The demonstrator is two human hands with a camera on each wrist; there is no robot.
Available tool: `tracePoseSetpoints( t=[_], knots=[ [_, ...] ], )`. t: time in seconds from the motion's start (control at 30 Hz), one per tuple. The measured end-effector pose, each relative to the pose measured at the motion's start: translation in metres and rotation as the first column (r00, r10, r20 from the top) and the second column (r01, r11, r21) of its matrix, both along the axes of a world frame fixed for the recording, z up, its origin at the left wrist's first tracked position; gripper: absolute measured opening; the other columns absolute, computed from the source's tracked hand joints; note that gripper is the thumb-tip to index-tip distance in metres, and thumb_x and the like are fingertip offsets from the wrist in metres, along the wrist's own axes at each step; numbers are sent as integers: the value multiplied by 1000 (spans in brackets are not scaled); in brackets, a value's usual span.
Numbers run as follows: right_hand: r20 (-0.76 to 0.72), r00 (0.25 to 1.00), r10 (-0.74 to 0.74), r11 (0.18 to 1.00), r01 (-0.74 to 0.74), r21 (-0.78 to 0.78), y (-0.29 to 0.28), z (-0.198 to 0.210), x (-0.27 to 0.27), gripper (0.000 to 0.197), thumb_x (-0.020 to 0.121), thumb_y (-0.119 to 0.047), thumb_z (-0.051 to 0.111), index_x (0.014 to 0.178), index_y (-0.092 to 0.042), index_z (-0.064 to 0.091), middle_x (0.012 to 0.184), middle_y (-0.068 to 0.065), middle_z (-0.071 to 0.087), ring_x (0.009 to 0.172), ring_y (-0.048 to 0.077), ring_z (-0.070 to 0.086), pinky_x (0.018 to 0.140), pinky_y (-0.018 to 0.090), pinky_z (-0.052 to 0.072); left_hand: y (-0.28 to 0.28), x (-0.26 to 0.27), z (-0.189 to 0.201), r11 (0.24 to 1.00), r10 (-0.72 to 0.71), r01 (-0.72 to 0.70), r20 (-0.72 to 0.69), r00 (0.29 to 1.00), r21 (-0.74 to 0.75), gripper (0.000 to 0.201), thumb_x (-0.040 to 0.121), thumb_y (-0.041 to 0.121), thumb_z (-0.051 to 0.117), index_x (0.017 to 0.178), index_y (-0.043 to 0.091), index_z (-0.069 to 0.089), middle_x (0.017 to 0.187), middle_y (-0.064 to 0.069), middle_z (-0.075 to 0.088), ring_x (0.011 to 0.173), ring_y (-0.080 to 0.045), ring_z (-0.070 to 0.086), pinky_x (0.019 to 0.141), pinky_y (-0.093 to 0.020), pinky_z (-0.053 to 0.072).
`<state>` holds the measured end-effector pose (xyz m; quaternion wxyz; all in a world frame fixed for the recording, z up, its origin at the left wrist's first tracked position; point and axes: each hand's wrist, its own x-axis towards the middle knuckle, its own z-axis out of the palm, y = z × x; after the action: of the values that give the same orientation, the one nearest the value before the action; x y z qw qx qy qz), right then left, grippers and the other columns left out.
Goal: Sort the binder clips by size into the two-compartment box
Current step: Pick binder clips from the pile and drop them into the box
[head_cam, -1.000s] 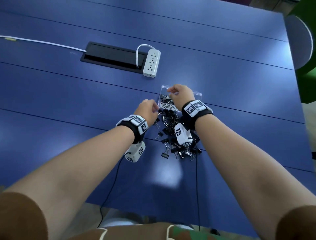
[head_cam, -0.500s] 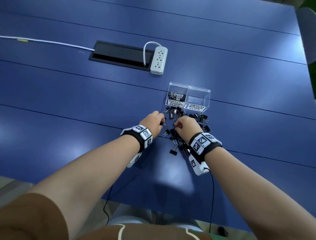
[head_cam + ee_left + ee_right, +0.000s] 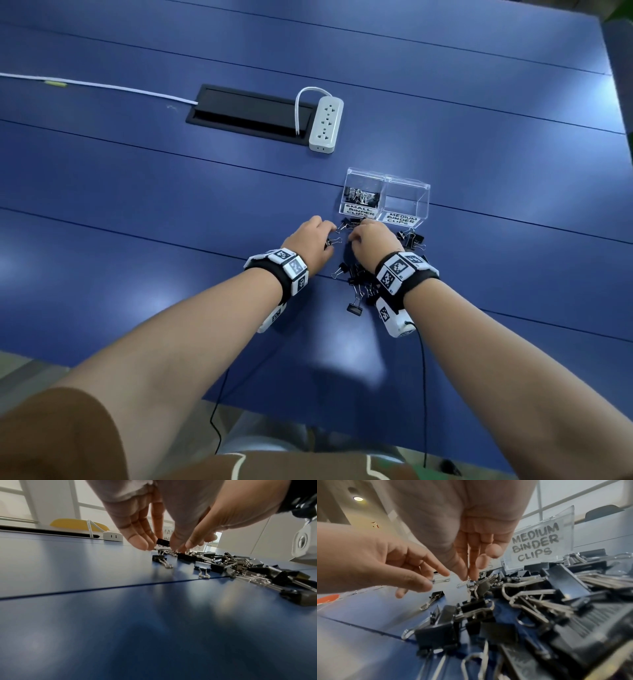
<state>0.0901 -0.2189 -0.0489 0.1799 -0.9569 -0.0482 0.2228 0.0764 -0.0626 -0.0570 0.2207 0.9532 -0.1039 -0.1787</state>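
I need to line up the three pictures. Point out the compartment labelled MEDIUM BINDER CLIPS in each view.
Head: MEDIUM BINDER CLIPS compartment, right half of the clear box, just beyond the hands.
Left wrist: mostly hidden behind the fingers; only a strip of its label shows.
Right wrist: upper right, label facing the camera.
Shared landmark: the clip pile.

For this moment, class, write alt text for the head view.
Two hands, left hand and right hand, pick at a pile of black binder clips on a blue table. Just beyond, the clear two-compartment box holds clips only in its "small" side.
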Motion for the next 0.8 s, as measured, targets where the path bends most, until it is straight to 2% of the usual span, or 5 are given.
tracePoseSetpoints(
  t=[0.17,0.3,0.4,0.63,0.8],
  knots=[
    [47,999,10,996,-15,92,10,1,10,36,84,-3,46,117,-15,58,127,4,50,113,28,52,95,43,48,-7,-1,-4,990,-34,39,-39,999,133,26,92,18,52,116,8,55,115,-13,46,99,-34,56,74,-41,51],
    [49,989,137,991,-137,-16,16,-8,10,38,83,1,47,120,-8,53,129,8,44,118,30,45,94,45,47,-5,-3,-8,994,-2,9,-67,998,112,18,91,11,50,108,5,50,118,-17,45,85,-33,49,71,-37,42],
    [92,985,146,988,-141,-57,17,-13,4,29,85,4,45,113,-2,53,121,15,44,114,33,45,89,42,44,-1,-5,-8,995,9,-4,-49,999,95,15,90,12,54,102,4,48,112,-16,45,83,-36,52,72,-43,49],
    [104,995,-10,998,3,63,13,-3,-4,17,85,-12,51,96,-5,62,111,15,51,99,32,54,88,41,49,0,-13,-9,992,-9,6,18,1000,127,10,90,9,52,100,9,50,108,-12,48,94,-31,52,68,-43,49],
    [191,940,-282,926,215,309,-2,32,18,10,85,-14,53,85,-9,63,95,7,62,84,22,59,83,35,51,1,-13,-5,999,32,-32,-28,999,13,6,89,11,52,95,11,52,103,-12,47,76,-36,56,70,-42,53]
  ],
)
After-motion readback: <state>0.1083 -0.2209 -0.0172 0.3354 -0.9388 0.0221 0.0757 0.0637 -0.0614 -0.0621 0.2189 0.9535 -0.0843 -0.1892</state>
